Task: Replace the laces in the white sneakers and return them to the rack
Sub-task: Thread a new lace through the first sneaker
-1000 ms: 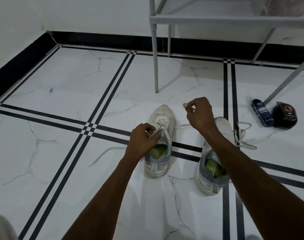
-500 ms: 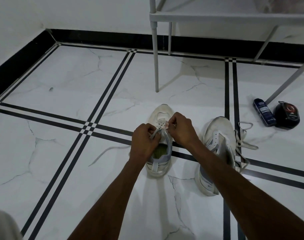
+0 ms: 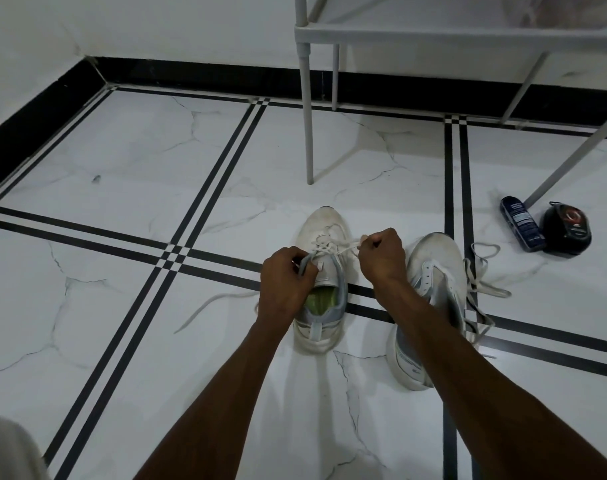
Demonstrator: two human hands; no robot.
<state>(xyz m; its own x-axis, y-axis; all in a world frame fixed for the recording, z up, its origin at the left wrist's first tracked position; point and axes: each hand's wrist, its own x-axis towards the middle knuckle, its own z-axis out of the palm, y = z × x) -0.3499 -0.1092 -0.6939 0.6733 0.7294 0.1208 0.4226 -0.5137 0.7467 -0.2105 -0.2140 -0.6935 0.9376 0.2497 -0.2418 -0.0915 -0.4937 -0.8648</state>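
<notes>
Two white sneakers stand on the marble floor, toes pointing away from me. The left sneaker (image 3: 324,226) has a green insole and a white lace (image 3: 333,250) threaded through its front eyelets. My left hand (image 3: 286,284) pinches the sneaker's left eyelet edge beside the tongue. My right hand (image 3: 381,256) grips the lace's end, drawn taut to the right of the shoe. The right sneaker (image 3: 432,268) leans to its right, partly hidden by my right forearm; a loose lace (image 3: 482,271) trails beside it. Another lace end (image 3: 212,304) lies on the floor at left.
A grey rack (image 3: 433,38) stands on thin legs just beyond the sneakers against the wall. A dark blue tube (image 3: 522,223) and a black round container (image 3: 567,228) lie at the right near a rack leg. Black skirting lines the walls.
My right hand came down from the air to the left sneaker's eyelets, then pulled the lace out to the right. My left hand stayed at the shoe.
</notes>
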